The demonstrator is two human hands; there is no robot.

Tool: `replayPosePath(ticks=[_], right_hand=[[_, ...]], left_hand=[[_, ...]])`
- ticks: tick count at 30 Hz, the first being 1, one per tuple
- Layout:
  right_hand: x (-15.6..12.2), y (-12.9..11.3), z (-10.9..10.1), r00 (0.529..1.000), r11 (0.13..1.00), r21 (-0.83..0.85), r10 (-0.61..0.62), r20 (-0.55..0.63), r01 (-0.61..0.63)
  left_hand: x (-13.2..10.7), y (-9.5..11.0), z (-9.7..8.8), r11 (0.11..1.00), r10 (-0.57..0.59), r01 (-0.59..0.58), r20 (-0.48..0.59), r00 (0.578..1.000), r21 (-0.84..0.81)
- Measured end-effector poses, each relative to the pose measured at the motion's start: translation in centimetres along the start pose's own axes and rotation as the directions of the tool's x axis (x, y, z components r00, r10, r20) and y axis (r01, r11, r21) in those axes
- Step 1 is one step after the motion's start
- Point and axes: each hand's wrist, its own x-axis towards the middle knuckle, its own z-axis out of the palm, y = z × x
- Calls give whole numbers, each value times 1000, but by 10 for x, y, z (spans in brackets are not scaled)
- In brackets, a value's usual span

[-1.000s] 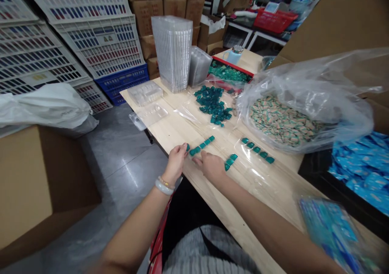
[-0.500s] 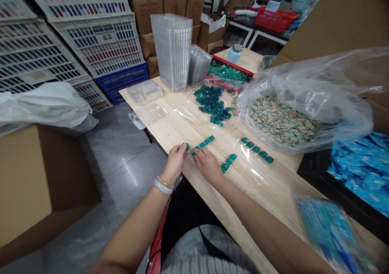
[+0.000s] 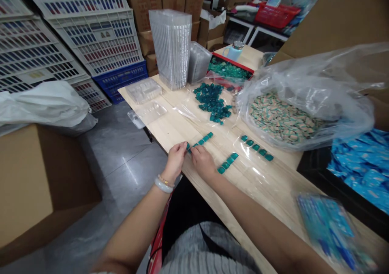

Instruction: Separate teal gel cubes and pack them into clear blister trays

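At the table's near edge, my left hand [image 3: 176, 159] pinches a small teal gem-like piece [image 3: 187, 146] between thumb and fingers. Close beside it, my right hand [image 3: 203, 161] is closed, its fingertips at the near end of a row of teal pieces [image 3: 206, 138]; whatever is in those fingers is hidden. A second teal row [image 3: 227, 163] lies right of my right wrist, partly behind the forearm. Farther right is a third row [image 3: 256, 147]. Beyond the hands, a loose pile of teal pieces [image 3: 212, 103] rests on clear plastic film.
Clear plastic trays [image 3: 170, 49] stand stacked at the back, with a flat clear tray [image 3: 143, 90] at the left edge. A red box [image 3: 234, 62] holds green pieces. At right are a clear bag of beige-green pieces [image 3: 282, 116], blue packets [image 3: 361, 168] and a cardboard box [image 3: 337, 26].
My right hand has moved slightly left, closer to my left hand. Its fingertips now nearly meet the piece in my left hand, and the second row shows more.
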Motion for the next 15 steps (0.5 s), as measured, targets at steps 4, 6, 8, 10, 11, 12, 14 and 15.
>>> replayPosePath(ticks=[4, 6, 8, 10, 11, 12, 14, 15], right_hand=[[-15, -5, -18, 986, 982, 183, 75, -147, -48], [-29, -6, -33, 965, 941, 336, 121, -232, -37], [-46, -3, -49, 950, 886, 461, 174, -261, -35], [-66, 4, -64, 932, 845, 528, 256, -257, -86], [-77, 11, -70, 920, 828, 546, 304, -246, -127], [-89, 18, -76, 908, 811, 560, 350, -231, -170], [-113, 40, -84, 873, 768, 591, 442, -208, -248], [-125, 53, -87, 844, 749, 598, 491, -213, -285]], left_hand=[[-14, 11, 4, 1000, 0, 0, 31, 1000, 25], [-27, 16, 12, 998, -35, 26, 145, 989, 64], [-41, 15, 23, 990, -116, 86, 304, 945, 111], [-52, 6, 39, 972, -211, 140, 439, 874, 189], [-57, 0, 48, 959, -251, 144, 494, 832, 245], [-60, -8, 58, 942, -287, 128, 549, 785, 309], [-66, -23, 77, 892, -341, 24, 637, 691, 451], [-69, -30, 87, 856, -339, -72, 662, 669, 511]])
